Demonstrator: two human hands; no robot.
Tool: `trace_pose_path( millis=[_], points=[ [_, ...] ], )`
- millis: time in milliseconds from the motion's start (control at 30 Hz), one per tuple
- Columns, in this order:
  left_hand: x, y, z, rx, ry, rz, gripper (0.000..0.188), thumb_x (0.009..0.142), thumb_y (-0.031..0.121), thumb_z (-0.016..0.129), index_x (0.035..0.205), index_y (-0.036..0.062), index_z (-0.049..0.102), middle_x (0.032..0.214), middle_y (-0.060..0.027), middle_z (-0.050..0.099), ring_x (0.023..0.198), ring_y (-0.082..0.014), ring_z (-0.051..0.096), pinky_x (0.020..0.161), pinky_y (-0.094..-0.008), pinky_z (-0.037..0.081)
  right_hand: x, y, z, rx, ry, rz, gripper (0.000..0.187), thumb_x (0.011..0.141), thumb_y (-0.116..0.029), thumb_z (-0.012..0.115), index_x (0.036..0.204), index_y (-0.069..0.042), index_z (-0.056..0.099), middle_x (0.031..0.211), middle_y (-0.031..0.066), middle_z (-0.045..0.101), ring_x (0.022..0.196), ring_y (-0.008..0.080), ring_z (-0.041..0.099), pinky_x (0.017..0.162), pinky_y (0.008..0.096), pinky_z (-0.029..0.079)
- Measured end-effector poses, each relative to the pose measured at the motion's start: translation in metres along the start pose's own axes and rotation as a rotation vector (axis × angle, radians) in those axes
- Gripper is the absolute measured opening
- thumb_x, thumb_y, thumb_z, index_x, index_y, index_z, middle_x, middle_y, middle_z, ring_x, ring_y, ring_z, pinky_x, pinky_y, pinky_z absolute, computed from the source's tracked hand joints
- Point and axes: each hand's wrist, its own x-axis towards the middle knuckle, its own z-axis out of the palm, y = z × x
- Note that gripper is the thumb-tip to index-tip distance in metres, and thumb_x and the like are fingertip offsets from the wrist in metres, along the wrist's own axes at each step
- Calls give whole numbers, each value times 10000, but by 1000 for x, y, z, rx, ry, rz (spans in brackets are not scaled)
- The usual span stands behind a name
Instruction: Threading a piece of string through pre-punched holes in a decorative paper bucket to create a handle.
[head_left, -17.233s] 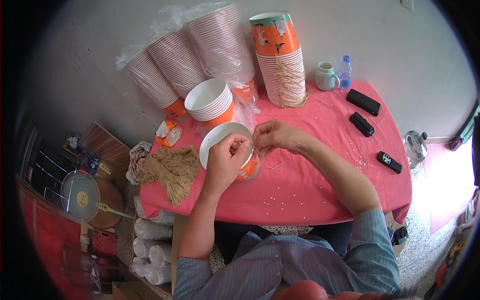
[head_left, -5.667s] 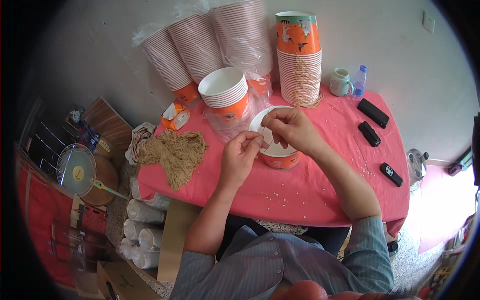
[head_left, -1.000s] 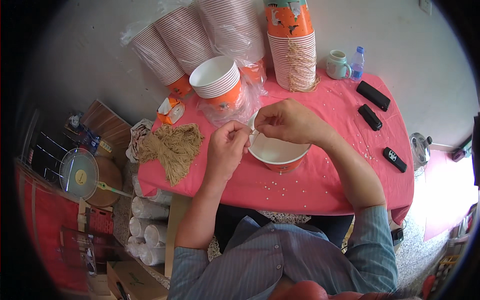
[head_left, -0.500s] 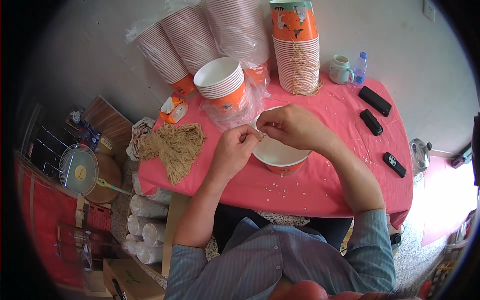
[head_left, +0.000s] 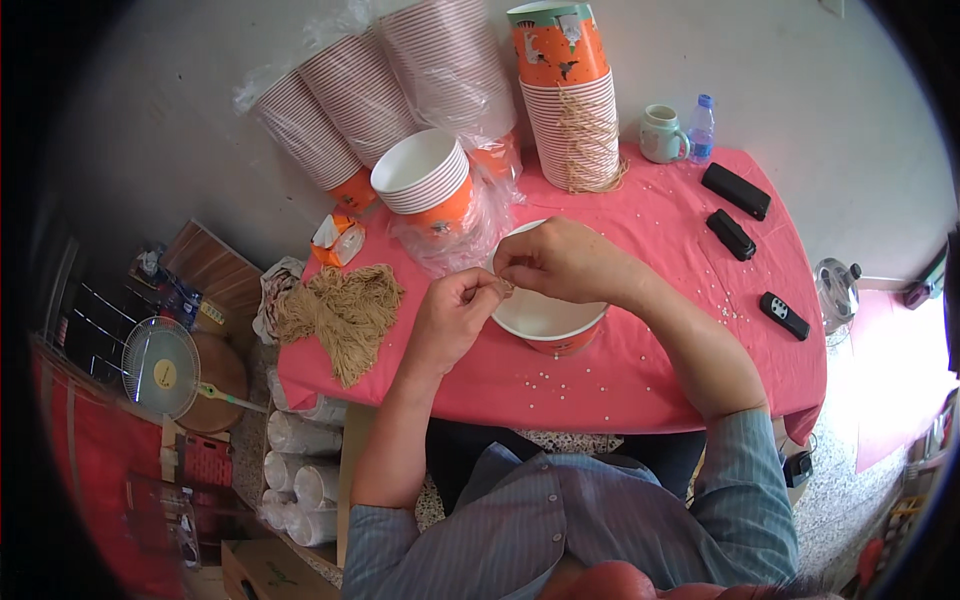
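The fingers (head_left: 487, 290) of the left hand (head_left: 445, 320) and the right hand (head_left: 565, 262) are pinching a thin string (head_left: 508, 288) between their tips. The string is so small that it is hard to see. It is above the near-left part of a bucket (head_left: 545, 318), white inside and orange outside, which stands upright on the pink table (head_left: 665, 270). The right hand hides some of the rim.

In front of the bucket lie little white dots (head_left: 537, 391). To the left is a big heap of tan strings (head_left: 345, 318), with an orange packet (head_left: 326, 240) just behind it. Behind the bucket, a short stack of buckets (head_left: 425, 185) sits by crinkly plastic (head_left: 450, 247). A tall stack (head_left: 545, 135) has tan strings hanging down its side. Farther right are a green mug (head_left: 660, 137), a bottle (head_left: 701, 132) and a black remote (head_left: 783, 316).
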Motion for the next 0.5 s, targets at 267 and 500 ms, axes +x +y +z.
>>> trace_pose_path(
  millis=[267, 500],
  points=[
    [2, -9, -2, -122, 32, -1, 180, 1030, 92, 635, 1011, -30, 765, 908, 11, 726, 819, -27, 619, 723, -214, 476, -2, -2, -21, 62, -68, 118, 184, 927, -109, 737, 1085, -47, 808, 933, 130, 809, 852, 259, 783, 826, 386, 617],
    [3, -7, 2, -146, 32, 11, 178, 1025, 98, 642, 1017, -27, 768, 911, 17, 723, 817, -24, 612, 717, -213, 474, -3, -2, -17, 107, -115, 131, 162, 921, -125, 737, 1030, -39, 821, 919, 127, 817, 860, 238, 799, 840, 371, 627]
  ],
)
